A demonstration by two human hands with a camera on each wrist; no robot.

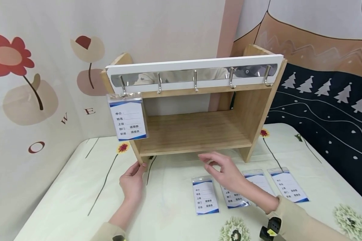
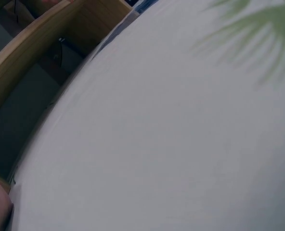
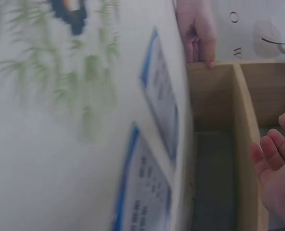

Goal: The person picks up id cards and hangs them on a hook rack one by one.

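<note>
A small wooden shelf [image 1: 196, 129] stands on the table, with a white hook rail [image 1: 175, 65] along its upper front. From the leftmost hook hangs a clear badge holder [image 1: 128, 117] with a printed card inside. My left hand [image 1: 132, 183] grips the foot of the shelf's left side panel between thumb and fingers. In front of the lower board my right hand [image 1: 224, 169] hovers with loosely curled fingers and holds nothing. In the right wrist view that right hand [image 3: 281, 168] appears beside the board. The left wrist view shows mostly tablecloth.
Several more badge holders lie on the tablecloth: one left of my right forearm [image 1: 205, 195], one at the far right [image 1: 288, 185], others partly hidden beneath the forearm. Printed curtains [image 1: 175, 30] hang behind the shelf. The other hooks [image 1: 195, 80] carry nothing.
</note>
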